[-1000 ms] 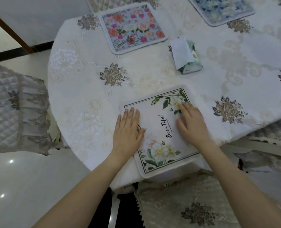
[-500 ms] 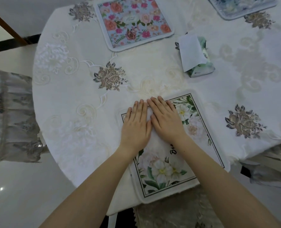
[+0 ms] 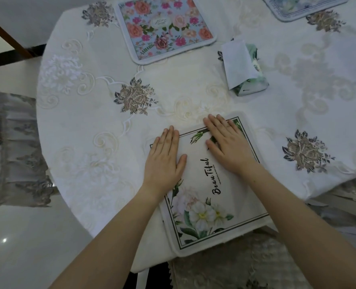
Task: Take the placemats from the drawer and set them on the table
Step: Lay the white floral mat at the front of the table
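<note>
A: Where is the white floral placemat (image 3: 210,184) being positioned?

B: It is being pressed flat at the near edge of the table (image 3: 89,126). The left hand (image 3: 162,161) and right hand (image 3: 229,147) are being held open on it, palms down, nothing grasped.

A: What risk is being noted?

B: The near corner is being left overhanging the table edge. If pressure is released unevenly, a slide toward the chair (image 3: 235,274) is judged possible. The pink placemat (image 3: 164,28) and tissue pack (image 3: 243,67) are lying well apart.
</note>
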Demonstrator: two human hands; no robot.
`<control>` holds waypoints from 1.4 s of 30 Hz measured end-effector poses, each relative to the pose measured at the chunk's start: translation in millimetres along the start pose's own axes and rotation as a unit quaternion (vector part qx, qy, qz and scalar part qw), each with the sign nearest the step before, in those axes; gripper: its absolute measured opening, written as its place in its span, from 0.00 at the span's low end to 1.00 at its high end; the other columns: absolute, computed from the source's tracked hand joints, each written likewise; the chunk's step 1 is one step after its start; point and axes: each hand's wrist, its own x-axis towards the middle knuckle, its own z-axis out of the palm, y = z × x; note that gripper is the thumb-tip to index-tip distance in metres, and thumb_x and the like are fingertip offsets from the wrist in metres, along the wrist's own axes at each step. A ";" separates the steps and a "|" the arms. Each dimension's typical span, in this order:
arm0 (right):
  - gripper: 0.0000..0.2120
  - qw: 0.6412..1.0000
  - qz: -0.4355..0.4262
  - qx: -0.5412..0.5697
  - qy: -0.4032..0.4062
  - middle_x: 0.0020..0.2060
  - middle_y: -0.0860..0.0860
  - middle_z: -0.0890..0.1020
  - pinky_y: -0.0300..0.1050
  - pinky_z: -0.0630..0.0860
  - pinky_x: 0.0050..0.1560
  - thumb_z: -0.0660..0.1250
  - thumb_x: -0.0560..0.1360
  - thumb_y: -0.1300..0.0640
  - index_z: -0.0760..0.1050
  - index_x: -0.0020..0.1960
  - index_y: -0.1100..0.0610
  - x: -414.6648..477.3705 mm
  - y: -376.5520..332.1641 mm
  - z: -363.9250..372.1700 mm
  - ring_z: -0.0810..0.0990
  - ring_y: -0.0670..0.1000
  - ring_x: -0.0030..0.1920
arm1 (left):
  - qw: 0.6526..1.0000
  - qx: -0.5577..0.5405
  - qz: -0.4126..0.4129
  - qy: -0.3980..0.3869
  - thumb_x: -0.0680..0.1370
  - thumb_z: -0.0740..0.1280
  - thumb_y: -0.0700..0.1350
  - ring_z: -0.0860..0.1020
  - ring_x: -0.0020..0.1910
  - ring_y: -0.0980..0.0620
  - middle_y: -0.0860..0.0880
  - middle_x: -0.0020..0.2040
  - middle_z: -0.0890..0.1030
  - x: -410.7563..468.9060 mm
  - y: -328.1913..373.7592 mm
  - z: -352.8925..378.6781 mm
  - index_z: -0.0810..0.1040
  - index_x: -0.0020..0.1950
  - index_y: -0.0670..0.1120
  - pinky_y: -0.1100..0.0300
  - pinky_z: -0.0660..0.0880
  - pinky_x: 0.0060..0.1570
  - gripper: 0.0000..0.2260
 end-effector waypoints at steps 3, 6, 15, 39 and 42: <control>0.30 1.000 0.018 -0.006 -0.002 0.79 0.48 0.53 0.46 0.43 0.78 0.43 0.81 0.41 0.49 0.80 0.50 -1.8 15.9 -5.6 0.48 0.46 0.79 | 1.000 0.005 -0.005 0.000 0.82 0.49 0.56 0.50 0.79 0.50 0.44 0.80 0.52 -8.2 -12.9 -2.6 0.51 0.79 0.41 0.53 0.47 0.77 0.30; 0.31 0.999 0.031 -0.010 -0.001 0.79 0.49 0.53 0.45 0.43 0.78 0.43 0.81 0.41 0.49 0.80 0.52 -4.2 24.6 -7.7 0.48 0.47 0.79 | 1.000 0.006 -0.007 0.005 0.82 0.49 0.56 0.51 0.79 0.50 0.44 0.80 0.53 -17.0 -21.7 -5.5 0.52 0.79 0.41 0.54 0.48 0.77 0.30; 0.34 0.998 0.066 0.005 -0.001 0.79 0.52 0.53 0.46 0.43 0.78 0.43 0.79 0.39 0.49 0.80 0.55 -5.0 22.1 -11.0 0.49 0.51 0.79 | 1.000 0.009 -0.014 -0.006 0.81 0.49 0.55 0.54 0.78 0.46 0.42 0.79 0.55 -18.8 -21.3 -10.4 0.54 0.79 0.39 0.53 0.48 0.77 0.30; 0.27 1.000 -0.016 0.006 -0.005 0.79 0.52 0.55 0.51 0.48 0.78 0.46 0.83 0.47 0.53 0.80 0.56 -92.5 -52.8 23.3 0.50 0.50 0.79 | 0.998 0.001 0.050 -0.043 0.82 0.49 0.54 0.49 0.79 0.47 0.42 0.80 0.52 -79.4 49.8 13.5 0.53 0.79 0.39 0.49 0.48 0.77 0.28; 0.28 1.000 -0.008 0.002 -0.008 0.79 0.51 0.54 0.51 0.47 0.78 0.46 0.83 0.46 0.52 0.80 0.55 -94.7 -46.9 20.7 0.49 0.49 0.79 | 0.997 0.003 0.059 -0.042 0.82 0.50 0.54 0.49 0.79 0.48 0.42 0.80 0.52 -84.5 39.5 10.4 0.52 0.79 0.39 0.50 0.48 0.77 0.29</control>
